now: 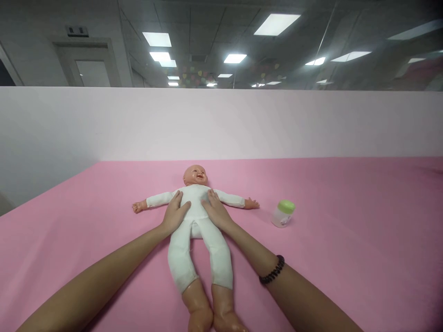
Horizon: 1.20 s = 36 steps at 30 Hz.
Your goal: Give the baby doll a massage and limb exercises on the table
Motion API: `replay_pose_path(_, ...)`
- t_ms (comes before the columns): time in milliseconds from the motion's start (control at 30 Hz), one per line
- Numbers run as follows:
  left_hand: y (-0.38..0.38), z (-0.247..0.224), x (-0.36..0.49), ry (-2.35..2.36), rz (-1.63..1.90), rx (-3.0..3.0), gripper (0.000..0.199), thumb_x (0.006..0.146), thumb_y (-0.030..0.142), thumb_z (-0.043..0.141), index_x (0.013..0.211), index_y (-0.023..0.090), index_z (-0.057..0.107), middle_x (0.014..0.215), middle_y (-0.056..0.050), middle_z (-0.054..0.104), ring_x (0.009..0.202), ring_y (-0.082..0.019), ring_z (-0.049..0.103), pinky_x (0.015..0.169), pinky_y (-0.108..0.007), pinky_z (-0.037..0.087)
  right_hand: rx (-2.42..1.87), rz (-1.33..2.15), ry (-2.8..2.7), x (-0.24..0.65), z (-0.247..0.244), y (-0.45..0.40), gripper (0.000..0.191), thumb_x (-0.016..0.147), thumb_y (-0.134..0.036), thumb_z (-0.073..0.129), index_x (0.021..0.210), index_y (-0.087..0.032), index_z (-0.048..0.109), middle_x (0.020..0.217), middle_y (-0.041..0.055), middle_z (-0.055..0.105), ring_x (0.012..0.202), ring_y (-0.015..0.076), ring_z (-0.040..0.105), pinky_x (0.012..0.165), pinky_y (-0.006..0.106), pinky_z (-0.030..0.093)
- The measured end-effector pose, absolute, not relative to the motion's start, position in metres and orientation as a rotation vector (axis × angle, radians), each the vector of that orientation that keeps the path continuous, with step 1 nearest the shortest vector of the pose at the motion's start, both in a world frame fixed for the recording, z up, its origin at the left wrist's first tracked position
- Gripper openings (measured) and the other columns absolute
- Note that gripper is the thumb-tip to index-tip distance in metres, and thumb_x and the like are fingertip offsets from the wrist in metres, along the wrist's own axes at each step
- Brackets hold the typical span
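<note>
A baby doll [195, 203] with a white cloth body and bare plastic head, hands and feet lies on its back, arms spread wide, its feet towards me. My left hand [175, 214] rests on the left side of its torso, fingers stretched out and thumb apart. On the torso's right side lies my right hand [217, 212], also flat with the thumb spread towards the middle. Both palms touch the cloth without gripping it. A black coiled band [272, 270] circles my right forearm near the wrist.
The doll lies on a pink sheet [328, 258] covering the table. To its right stands a small clear jar [283, 214] with a green lid. A white partition [242, 124] runs along the back; behind it are a door [92, 69] and lit ceiling panels.
</note>
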<state>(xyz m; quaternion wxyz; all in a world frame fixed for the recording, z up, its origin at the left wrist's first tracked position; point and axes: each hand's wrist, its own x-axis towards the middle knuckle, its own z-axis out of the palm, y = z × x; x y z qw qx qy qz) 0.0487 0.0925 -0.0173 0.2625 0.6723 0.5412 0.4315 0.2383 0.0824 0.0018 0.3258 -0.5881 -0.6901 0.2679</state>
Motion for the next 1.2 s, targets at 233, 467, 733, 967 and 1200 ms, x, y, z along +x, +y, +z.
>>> replay_pose_path(233, 0.069, -0.007, 0.054, 1.151, 1.333, 2.079, 0.029, 0.096, 0.035, 0.048, 0.106, 0.020, 0.071, 0.117, -0.009, 0.074, 0.118, -0.024, 0.065, 0.108, -0.042, 0.048, -1.083, 0.482, -1.763, 0.235, 0.009, 0.061, 0.032, 0.093, -0.033, 0.047, 0.098, -0.020, 0.076, 0.107, 0.0091, 0.076, 0.105, 0.0250, 0.070, 0.101, 0.040, 0.052)
replay_pose_path(467, 0.079, -0.004, 0.050, 1.180, 0.846, 2.350, 0.057, 0.099, 0.040, 0.040, 0.153, 0.021, 0.044, 0.162, -0.007, 0.037, 0.155, -0.025, 0.025, 0.128, -0.052, 0.013, -1.190, 0.543, -2.079, 0.237, 0.003, 0.073, 0.059, 0.096, -0.035, 0.041, 0.151, -0.017, 0.048, 0.159, 0.0061, 0.041, 0.155, 0.0286, 0.022, 0.127, 0.053, 0.016)
replay_pose_path(733, 0.093, -0.014, 0.050, 1.400, 0.891, 1.997, 0.075, 0.095, 0.044, 0.045, 0.161, 0.017, 0.023, 0.170, -0.011, 0.006, 0.157, -0.028, -0.002, 0.128, -0.050, 0.006, -1.551, 0.660, -1.969, 0.234, 0.004, 0.076, 0.077, 0.100, -0.053, 0.037, 0.163, -0.015, 0.015, 0.170, 0.0084, 0.000, 0.158, 0.0261, -0.003, 0.127, 0.054, 0.007)
replay_pose_path(967, 0.082, -0.020, 0.054, 1.470, 1.287, 1.895, 0.050, 0.092, 0.043, 0.056, 0.134, 0.015, 0.055, 0.152, -0.016, 0.049, 0.144, -0.030, 0.043, 0.121, -0.049, 0.030, -1.566, 0.453, -1.839, 0.232, 0.007, 0.061, 0.063, 0.102, -0.041, 0.039, 0.150, -0.002, 0.042, 0.159, 0.0227, 0.037, 0.151, 0.0299, 0.032, 0.125, 0.044, 0.025)
replay_pose_path(1200, 0.073, -0.012, 0.057, 1.099, 1.491, 2.017, 0.016, 0.091, 0.030, 0.059, 0.093, 0.021, 0.072, 0.100, -0.006, 0.075, 0.101, -0.023, 0.067, 0.098, -0.043, 0.050, -1.175, 0.291, -1.851, 0.230, 0.005, 0.059, 0.024, 0.094, -0.015, 0.051, 0.100, -0.016, 0.075, 0.104, 0.0093, 0.076, 0.099, 0.0222, 0.071, 0.096, 0.036, 0.054)
